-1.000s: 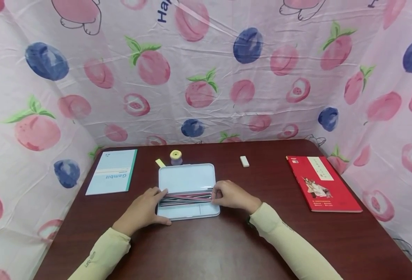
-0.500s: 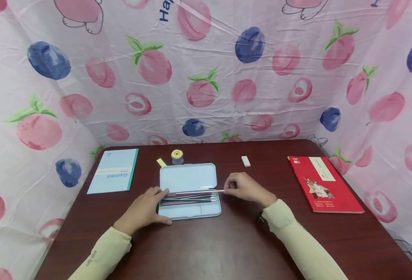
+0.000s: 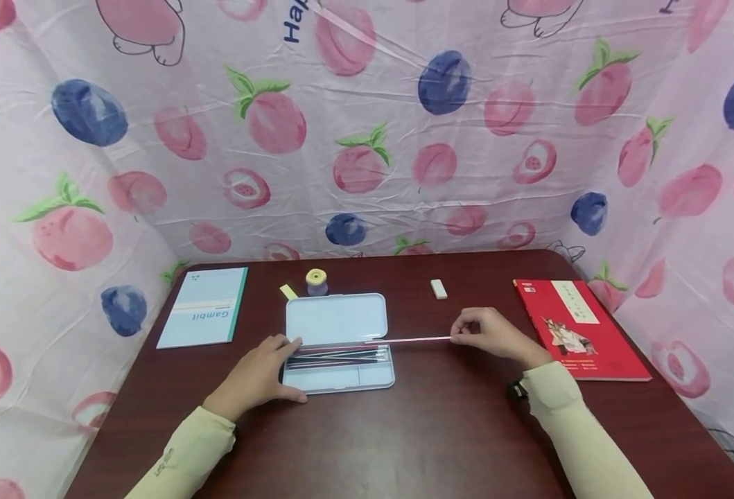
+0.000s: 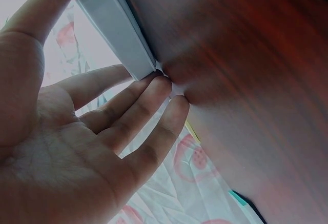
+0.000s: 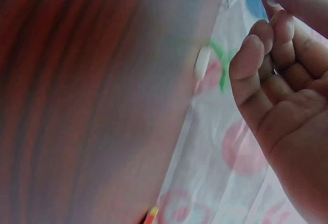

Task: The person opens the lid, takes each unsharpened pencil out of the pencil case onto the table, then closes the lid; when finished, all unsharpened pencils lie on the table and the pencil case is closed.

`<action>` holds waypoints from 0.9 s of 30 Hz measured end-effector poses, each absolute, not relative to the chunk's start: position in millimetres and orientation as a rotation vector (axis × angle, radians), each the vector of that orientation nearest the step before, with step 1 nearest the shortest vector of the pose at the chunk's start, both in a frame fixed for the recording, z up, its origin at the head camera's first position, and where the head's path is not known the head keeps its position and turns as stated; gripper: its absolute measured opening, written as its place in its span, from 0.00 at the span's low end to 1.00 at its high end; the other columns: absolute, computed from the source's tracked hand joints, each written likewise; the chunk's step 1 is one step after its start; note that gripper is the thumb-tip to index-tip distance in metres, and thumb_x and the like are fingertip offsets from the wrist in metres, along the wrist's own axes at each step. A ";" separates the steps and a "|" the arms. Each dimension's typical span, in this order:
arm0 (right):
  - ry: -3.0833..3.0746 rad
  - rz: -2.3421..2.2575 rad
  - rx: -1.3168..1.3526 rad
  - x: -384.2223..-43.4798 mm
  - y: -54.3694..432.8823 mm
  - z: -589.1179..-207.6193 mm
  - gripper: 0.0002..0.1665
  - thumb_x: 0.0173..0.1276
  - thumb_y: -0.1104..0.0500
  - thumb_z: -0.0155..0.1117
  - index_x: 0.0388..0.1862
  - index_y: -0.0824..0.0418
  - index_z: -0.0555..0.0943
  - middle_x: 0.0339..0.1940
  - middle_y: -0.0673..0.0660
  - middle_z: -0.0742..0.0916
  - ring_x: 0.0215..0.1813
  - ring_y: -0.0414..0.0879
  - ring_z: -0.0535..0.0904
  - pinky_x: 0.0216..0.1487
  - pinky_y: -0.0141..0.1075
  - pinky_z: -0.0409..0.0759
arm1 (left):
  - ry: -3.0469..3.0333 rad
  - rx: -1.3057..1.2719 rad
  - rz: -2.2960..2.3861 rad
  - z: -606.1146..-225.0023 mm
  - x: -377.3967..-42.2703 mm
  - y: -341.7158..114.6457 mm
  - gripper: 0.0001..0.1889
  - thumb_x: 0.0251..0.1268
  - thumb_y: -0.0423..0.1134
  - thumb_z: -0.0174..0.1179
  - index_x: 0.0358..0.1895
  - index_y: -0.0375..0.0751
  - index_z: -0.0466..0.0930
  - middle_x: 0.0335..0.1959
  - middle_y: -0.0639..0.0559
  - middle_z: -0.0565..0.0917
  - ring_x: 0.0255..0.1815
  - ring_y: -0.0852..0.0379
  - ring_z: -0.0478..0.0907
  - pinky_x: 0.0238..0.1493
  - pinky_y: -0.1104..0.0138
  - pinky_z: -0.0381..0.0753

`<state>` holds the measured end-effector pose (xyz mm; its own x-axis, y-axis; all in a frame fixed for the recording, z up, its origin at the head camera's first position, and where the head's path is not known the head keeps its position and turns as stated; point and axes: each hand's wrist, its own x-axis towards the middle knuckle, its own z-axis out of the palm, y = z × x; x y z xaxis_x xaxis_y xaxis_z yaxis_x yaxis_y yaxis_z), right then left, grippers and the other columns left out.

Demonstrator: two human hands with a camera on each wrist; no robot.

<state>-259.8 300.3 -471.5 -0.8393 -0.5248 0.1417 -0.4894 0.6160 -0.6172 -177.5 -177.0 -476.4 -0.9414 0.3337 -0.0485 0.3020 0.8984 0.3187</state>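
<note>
An open, light blue pencil case (image 3: 337, 316) lies on the table with its lid tipped back. Several thin pencils (image 3: 337, 357) fill its upper compartment. My left hand (image 3: 249, 379) holds the case at its left end, thumb at the front corner and index finger by the hinge side; the left wrist view has the fingers against the case's end wall (image 4: 114, 26). To the right, my right hand (image 3: 490, 335) pinches one end of a slim pinkish-white pencil (image 3: 419, 339) between thumb and index finger. That pencil lies nearly level, its far end over the case's right part.
Behind the case stand a yellow-topped spool-shaped object (image 3: 316, 281) and a small yellow strip (image 3: 288, 292). A white eraser (image 3: 438, 289) sits to their right. A pale blue notebook (image 3: 201, 308) lies left, a red book (image 3: 581, 329) right, on the dark table (image 3: 367, 443).
My right hand has moved right, away from the case, drawing the pencil out lengthwise from among the others. The left hand and the case have stayed in place.
</note>
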 end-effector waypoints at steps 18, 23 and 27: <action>2.804 -0.997 -0.742 -263.8 351.8 -480.3 0.05 0.67 0.58 0.80 0.37 0.49 0.91 0.33 0.46 0.88 0.36 0.37 0.77 0.40 0.29 0.78 | 2.954 0.497 0.497 -477.4 -177.7 -177.1 0.57 0.44 0.63 0.85 0.79 0.43 0.72 0.70 0.40 0.78 0.65 0.44 0.76 0.69 0.45 0.81; 2.887 -0.873 -0.743 -264.0 345.8 -478.3 0.05 0.64 0.60 0.81 0.34 0.51 0.92 0.28 0.45 0.84 0.32 0.35 0.74 0.37 0.29 0.76 | 2.954 0.496 0.493 -478.1 -178.4 -177.1 0.56 0.44 0.63 0.85 0.79 0.43 0.72 0.70 0.40 0.78 0.64 0.45 0.76 0.69 0.46 0.82; 2.928 -0.754 -0.706 -262.8 338.9 -474.9 0.04 0.63 0.61 0.82 0.32 0.52 0.92 0.27 0.44 0.84 0.30 0.36 0.74 0.34 0.30 0.76 | 2.958 0.503 0.488 -478.1 -177.9 -177.0 0.57 0.44 0.63 0.85 0.79 0.43 0.72 0.69 0.40 0.78 0.63 0.46 0.76 0.68 0.47 0.82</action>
